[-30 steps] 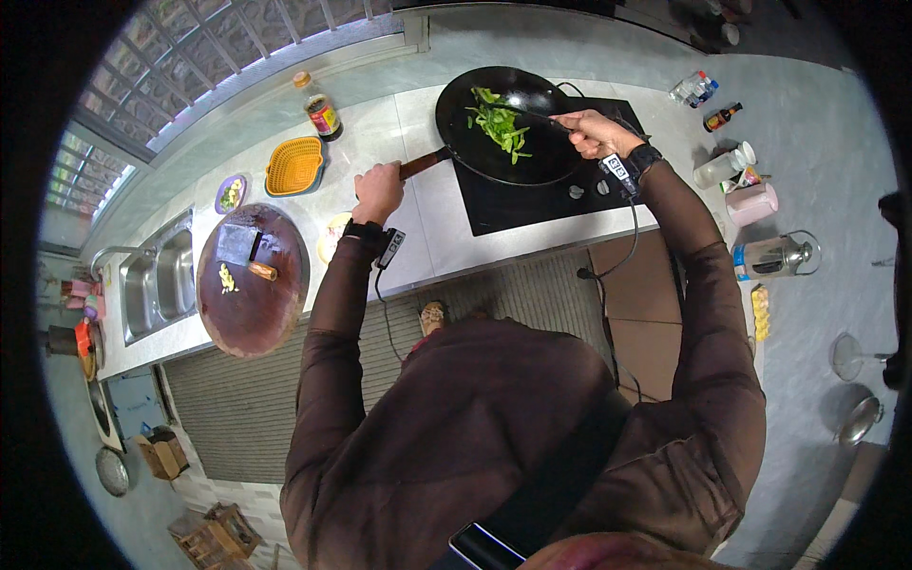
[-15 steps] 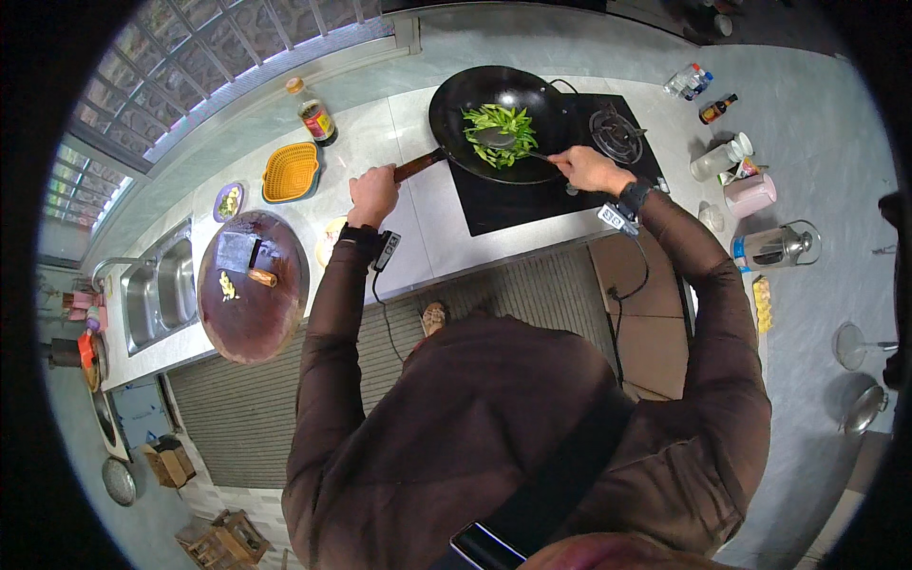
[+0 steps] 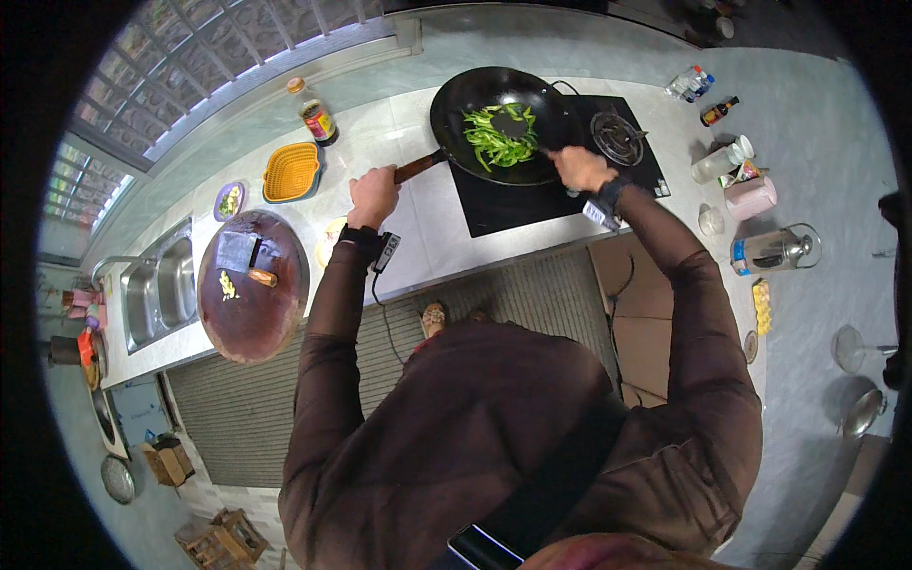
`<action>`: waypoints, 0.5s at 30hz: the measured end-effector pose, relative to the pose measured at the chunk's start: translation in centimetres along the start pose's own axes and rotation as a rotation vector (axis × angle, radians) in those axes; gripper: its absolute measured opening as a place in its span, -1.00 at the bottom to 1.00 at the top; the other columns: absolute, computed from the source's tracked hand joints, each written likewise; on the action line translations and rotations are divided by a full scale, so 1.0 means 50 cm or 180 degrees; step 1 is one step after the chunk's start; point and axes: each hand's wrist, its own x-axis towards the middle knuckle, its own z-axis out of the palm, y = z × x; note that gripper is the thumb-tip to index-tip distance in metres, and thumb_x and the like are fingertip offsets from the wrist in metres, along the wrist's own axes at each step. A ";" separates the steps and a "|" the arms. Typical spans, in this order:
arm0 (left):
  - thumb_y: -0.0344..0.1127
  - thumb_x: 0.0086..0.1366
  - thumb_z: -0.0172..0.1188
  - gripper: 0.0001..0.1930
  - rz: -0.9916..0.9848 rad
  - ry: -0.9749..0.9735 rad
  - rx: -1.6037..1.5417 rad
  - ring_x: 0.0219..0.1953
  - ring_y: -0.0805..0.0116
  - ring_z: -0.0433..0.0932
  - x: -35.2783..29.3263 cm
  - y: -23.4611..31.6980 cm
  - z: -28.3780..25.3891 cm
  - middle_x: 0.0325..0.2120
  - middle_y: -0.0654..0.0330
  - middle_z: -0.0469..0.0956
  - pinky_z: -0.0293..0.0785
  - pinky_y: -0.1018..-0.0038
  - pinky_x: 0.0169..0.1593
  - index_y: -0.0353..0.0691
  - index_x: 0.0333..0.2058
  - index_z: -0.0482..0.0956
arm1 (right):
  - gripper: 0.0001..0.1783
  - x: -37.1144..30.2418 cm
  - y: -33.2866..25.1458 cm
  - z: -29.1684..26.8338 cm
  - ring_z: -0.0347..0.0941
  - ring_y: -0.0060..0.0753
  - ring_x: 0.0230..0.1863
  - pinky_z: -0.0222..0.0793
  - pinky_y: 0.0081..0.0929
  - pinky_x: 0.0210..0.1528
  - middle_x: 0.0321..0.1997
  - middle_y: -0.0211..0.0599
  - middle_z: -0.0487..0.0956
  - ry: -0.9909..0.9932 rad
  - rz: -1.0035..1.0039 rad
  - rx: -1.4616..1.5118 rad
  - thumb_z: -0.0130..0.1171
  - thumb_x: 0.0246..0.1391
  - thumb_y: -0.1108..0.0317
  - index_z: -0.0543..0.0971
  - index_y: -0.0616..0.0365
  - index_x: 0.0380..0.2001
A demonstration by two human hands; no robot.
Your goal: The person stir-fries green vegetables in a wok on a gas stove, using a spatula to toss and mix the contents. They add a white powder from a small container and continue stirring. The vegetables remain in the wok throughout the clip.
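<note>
My left hand [image 3: 374, 197] is wrapped around the wooden handle of a black wok [image 3: 454, 122]. The wok stands on the black cooktop, its handle pointing left toward me. Sliced green vegetables [image 3: 501, 144], which look like green peppers, lie in a heap at its bottom. Over the wok's right rim reaches my right hand [image 3: 583, 170], closed around the handle of a spatula [image 3: 513, 124]. The spatula's dark head is blurred among the greens, so its exact shape is hard to make out.
A coiled burner grate [image 3: 617, 136] sits on the cooktop's right. Left stand a sauce bottle [image 3: 317, 117], a yellow basket [image 3: 292, 173] and a round chopping board [image 3: 249, 328] bearing a cleaver [image 3: 237, 251]. Jars and a metal jug [image 3: 774, 249] line the right counter.
My right hand has shifted slightly, its wrist and forearm swinging left. The spatula head has moved up through the greens, which are spread differently. My left hand and the wok stay nearly still.
</note>
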 end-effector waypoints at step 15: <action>-0.21 0.24 0.23 -0.73 0.0033 0.0011 -0.0029 -0.14 0.08 0.63 0.005 -0.004 0.009 -0.24 0.13 0.66 0.40 0.03 -0.08 0.02 -0.07 0.60 | -0.62 -0.054 -0.016 -0.072 0.53 0.16 0.01 0.47 -0.17 -0.01 0.00 0.07 0.60 -0.0826 -0.0252 0.0143 -0.02 0.17 0.35 0.61 0.08 0.01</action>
